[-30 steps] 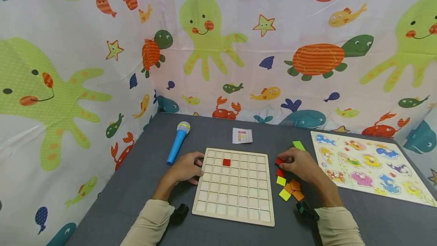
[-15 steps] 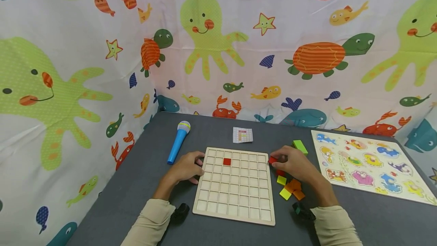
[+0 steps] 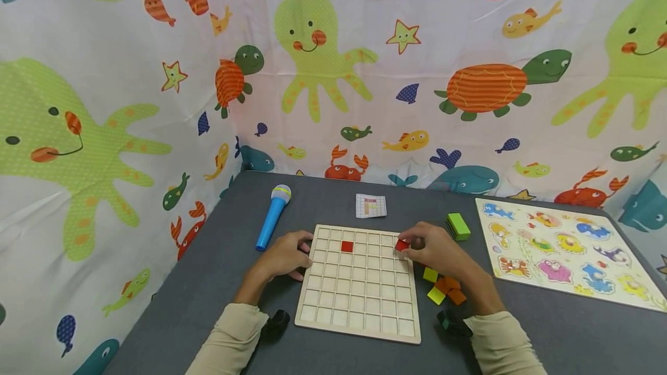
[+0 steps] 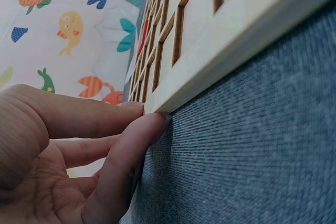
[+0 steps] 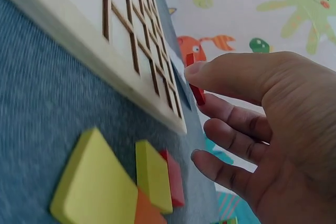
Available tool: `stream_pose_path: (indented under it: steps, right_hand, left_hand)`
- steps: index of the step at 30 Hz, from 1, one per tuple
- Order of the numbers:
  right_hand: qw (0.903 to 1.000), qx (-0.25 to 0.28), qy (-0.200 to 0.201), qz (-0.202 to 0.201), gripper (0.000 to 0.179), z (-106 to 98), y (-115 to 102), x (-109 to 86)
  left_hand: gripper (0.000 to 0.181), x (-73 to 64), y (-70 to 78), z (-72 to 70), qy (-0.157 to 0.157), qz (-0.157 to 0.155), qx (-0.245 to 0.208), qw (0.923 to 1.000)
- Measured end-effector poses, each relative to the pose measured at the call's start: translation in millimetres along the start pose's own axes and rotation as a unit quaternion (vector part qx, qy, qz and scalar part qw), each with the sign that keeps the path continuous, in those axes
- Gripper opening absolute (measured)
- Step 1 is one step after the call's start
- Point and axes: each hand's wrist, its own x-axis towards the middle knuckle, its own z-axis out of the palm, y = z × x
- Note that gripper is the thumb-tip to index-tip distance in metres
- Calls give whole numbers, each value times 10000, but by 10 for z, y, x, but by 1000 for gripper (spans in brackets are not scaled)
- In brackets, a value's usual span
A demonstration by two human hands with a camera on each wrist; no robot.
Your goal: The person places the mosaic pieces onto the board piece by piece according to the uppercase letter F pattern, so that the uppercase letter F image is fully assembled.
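Observation:
A square wooden grid board (image 3: 359, 288) lies on the dark table, with one red square tile (image 3: 346, 246) in an upper-row cell. My left hand (image 3: 283, 254) pinches the board's left edge; the left wrist view shows thumb and index finger at its rim. Over the board's upper right part, my right hand (image 3: 435, 247) pinches another red tile (image 5: 198, 94) between thumb and fingers. In the right wrist view that tile stands tilted on edge, above the board's surface. Right of the board lie yellow tiles (image 3: 436, 295), orange tiles (image 3: 447, 285) and a further red tile (image 5: 176, 177).
Green tiles (image 3: 458, 225) are stacked beyond my right hand. A small printed grid card (image 3: 371, 206) lies behind the board, and a blue toy microphone (image 3: 273, 219) at back left. A sea-animal puzzle board (image 3: 521, 225) occupies the right side. A printed curtain hangs behind.
My right hand has carried a red tile leftward from the pile to over the board's upper right. My left hand stays at the board's left edge.

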Motion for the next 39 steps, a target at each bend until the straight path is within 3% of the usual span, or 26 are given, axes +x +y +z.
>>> stream_pose_path:
  steps: [21,39]
  right_hand:
    - [9990,169,-268,-310,28,175,-202,138]
    - [9956,84,-539,-757,25,410,-395,416]
  left_hand:
    - [62,44,10,2,-15,94,-74,9999]
    - [62,0,-12,-31,-83,85,-158,9998]
